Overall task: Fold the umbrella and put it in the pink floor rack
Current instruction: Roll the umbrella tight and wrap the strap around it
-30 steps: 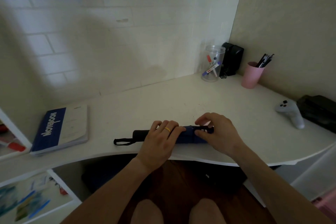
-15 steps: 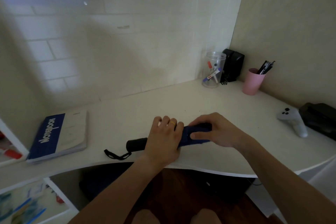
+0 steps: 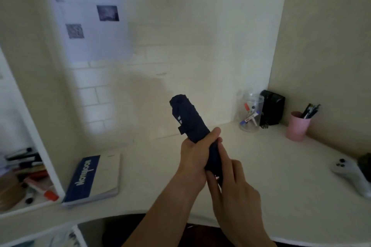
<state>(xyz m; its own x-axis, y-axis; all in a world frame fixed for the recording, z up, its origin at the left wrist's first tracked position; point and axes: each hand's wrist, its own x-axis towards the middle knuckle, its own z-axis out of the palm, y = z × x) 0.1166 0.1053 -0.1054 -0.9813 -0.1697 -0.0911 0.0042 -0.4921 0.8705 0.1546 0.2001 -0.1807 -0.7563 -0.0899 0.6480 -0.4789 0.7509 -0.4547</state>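
Observation:
The folded dark blue umbrella (image 3: 187, 119) is raised above the white desk (image 3: 271, 176), its canopy end tilted up and to the left. My left hand (image 3: 195, 158) grips it around the middle, thumb on top. My right hand (image 3: 230, 182) holds the lower end, with the fingers wrapped around the handle, which is mostly hidden. A small strap tab sticks out on the umbrella's left side. The pink floor rack is out of view.
A blue notebook (image 3: 94, 176) lies on the desk at the left. A clear jar of markers (image 3: 251, 115), a black box (image 3: 272, 106) and a pink pen cup (image 3: 298, 125) stand in the back right corner. A white controller (image 3: 350, 172) lies at the right edge. A shelf with pens (image 3: 26, 170) stands left.
The umbrella was lying flat on the desk under both hands; both hands have lifted it off the desk and tipped it upright. The view has tilted upward.

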